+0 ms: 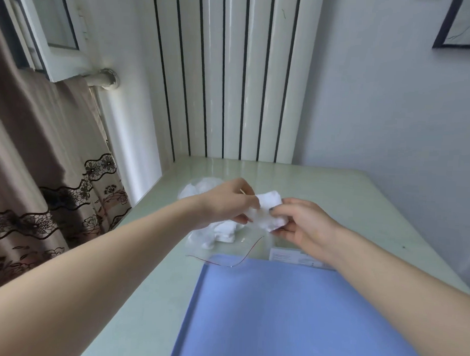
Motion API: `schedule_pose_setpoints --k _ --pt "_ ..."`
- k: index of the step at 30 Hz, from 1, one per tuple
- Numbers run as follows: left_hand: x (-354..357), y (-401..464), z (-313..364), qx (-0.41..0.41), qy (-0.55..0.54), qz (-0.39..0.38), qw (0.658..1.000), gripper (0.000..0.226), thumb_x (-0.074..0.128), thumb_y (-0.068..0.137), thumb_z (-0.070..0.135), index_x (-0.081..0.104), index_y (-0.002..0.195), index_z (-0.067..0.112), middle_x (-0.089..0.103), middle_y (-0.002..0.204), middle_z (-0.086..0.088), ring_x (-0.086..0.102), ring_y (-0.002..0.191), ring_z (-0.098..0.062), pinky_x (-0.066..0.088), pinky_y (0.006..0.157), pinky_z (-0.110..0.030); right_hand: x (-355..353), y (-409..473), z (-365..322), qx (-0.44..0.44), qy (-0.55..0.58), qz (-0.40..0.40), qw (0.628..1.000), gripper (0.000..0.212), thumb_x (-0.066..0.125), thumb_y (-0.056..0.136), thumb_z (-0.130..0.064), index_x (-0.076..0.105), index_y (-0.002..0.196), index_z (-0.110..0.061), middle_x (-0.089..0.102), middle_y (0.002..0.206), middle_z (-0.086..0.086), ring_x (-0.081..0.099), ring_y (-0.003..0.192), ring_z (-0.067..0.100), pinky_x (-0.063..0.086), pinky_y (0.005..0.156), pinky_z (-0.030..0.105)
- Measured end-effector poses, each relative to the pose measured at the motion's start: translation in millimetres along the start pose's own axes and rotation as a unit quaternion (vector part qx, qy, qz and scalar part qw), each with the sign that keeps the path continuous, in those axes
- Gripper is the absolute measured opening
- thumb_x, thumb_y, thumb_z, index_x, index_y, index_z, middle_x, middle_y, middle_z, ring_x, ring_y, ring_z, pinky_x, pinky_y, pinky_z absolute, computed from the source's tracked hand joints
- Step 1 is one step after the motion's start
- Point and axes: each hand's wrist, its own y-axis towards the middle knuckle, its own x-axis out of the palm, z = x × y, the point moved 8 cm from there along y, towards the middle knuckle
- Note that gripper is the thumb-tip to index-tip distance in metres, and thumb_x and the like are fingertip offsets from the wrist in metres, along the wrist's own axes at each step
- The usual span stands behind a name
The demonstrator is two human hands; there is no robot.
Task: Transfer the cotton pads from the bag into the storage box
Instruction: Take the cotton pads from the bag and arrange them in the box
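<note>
Two hands meet over the middle of the table (347, 197), and between them I hold a soft wad of white cotton pads (267, 211). Far left hangs a brown curtain (30, 144) with a black lace flower border, and behind the table stands a glossy white radiator (232, 84) of tall ribs with dark gaps between them. My left hand (227, 201) comes in from the left, its grip closed on the wad's left end, thumb beneath and fingers curled over the top; a thin pale sliver sticks up by the fingers, and I cannot tell what it is. Below and beyond that hand lies the clear crinkled plastic bag (197, 240), with more fluffy white cotton (221, 234) heaped in it, some showing on the far side of my wrist too. A thin red line curves along the bag's near edge. My right hand (301, 222) pinches the wad's right end, fingertips dark-nailed. Under it sits the clear storage box (268, 248), its wall see-through, with a pale printed label (287, 257) on its near side. Nearest me, a smooth matte blue mat (290, 313) with a raised left edge covers the pale green, shiny table.
</note>
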Motion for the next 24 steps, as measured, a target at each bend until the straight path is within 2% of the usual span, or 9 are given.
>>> schedule_pose_setpoints --k 4,7,9,15,20,24 --pt "5 4 -1 0.020 -0.071 0.004 0.997 0.016 0.055 0.092 -0.004 0.054 0.105 0.004 0.070 0.093 -0.016 0.071 0.074 -0.022 0.062 0.079 -0.035 -11 -1 -1 -0.013 0.015 0.012 1.000 0.010 0.058 0.092 0.000 0.065 0.098 -0.001 0.073 0.097 0.018 0.072 0.087 0.029 0.061 0.077 0.036" --pt "2 6 0 0.039 -0.070 0.027 0.996 0.013 0.056 0.092 -0.004 0.056 0.100 0.006 0.068 0.087 -0.015 0.068 0.069 -0.021 0.061 0.072 -0.031 -18 0 -1 -0.016 -0.013 0.027 0.999 0.012 0.059 0.092 -0.002 0.066 0.102 0.000 0.071 0.099 0.020 0.070 0.088 0.030 0.060 0.085 0.040" --pt "0 7 1 0.051 -0.069 0.042 0.995 0.011 0.057 0.092 -0.003 0.055 0.099 0.006 0.066 0.085 -0.015 0.067 0.067 -0.020 0.061 0.070 -0.031 -21 1 -1 -0.021 -0.028 0.040 0.999 0.018 0.059 0.092 -0.002 0.065 0.107 0.005 0.069 0.096 0.018 0.067 0.085 0.029 0.060 0.081 0.038" --pt "5 7 11 0.083 -0.060 0.048 0.994 0.009 0.057 0.092 -0.002 0.055 0.096 0.005 0.062 0.087 -0.013 0.066 0.073 -0.023 0.062 0.082 -0.043 -24 -1 -3 -0.023 -0.009 0.031 0.999 0.019 0.060 0.091 -0.001 0.062 0.109 0.004 0.069 0.096 0.016 0.069 0.082 0.028 0.060 0.071 0.034" --pt "6 9 17 0.096 -0.012 0.068 0.993 0.014 0.052 0.092 -0.006 0.055 0.099 0.006 0.055 0.097 -0.015 0.066 0.074 -0.026 0.063 0.078 -0.038 -25 -1 -2 -0.031 -0.010 0.026 0.999 0.012 0.062 0.091 -0.002 0.062 0.103 -0.004 0.068 0.095 0.014 0.068 0.079 0.026 0.058 0.064 0.031" --pt "-9 13 20 0.104 0.013 0.112 0.988 0.020 0.050 0.088 -0.004 0.053 0.093 0.015 0.053 0.091 -0.011 0.067 0.069 -0.024 0.058 0.087 -0.052 -40 2 2 -0.024 -0.009 0.059 0.998 0.016 0.060 0.091 0.001 0.062 0.107 0.004 0.068 0.100 0.016 0.066 0.081 0.027 0.057 0.063 0.030"
